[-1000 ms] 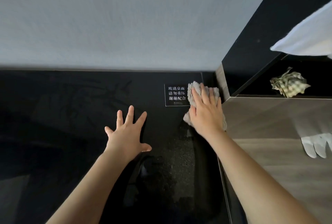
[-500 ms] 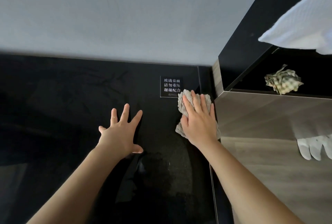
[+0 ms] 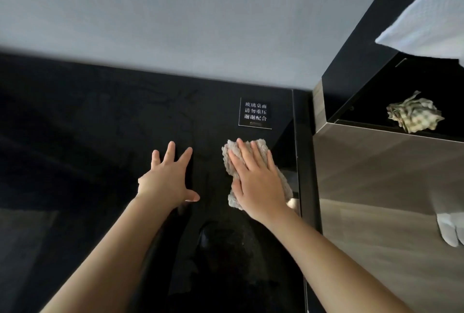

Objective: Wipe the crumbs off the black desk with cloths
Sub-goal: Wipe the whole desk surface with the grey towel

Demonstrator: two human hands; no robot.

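The right hand (image 3: 259,179) lies flat, fingers straight, pressing a crumpled grey fluffy cloth (image 3: 232,162) onto the glossy black glass desk (image 3: 75,162) — just below a small black sign with white lettering (image 3: 255,113); the left hand (image 3: 167,179) rests splayed on the desk left of the cloth, holding nothing.

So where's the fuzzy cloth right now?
The cloth lies right of centre in the head view, on the black desk, pressed flat under the right hand, just below the small sign.

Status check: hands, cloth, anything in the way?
Left hand flat on desk, empty. Right hand pressing cloth flat. Sign just beyond cloth, not touching.
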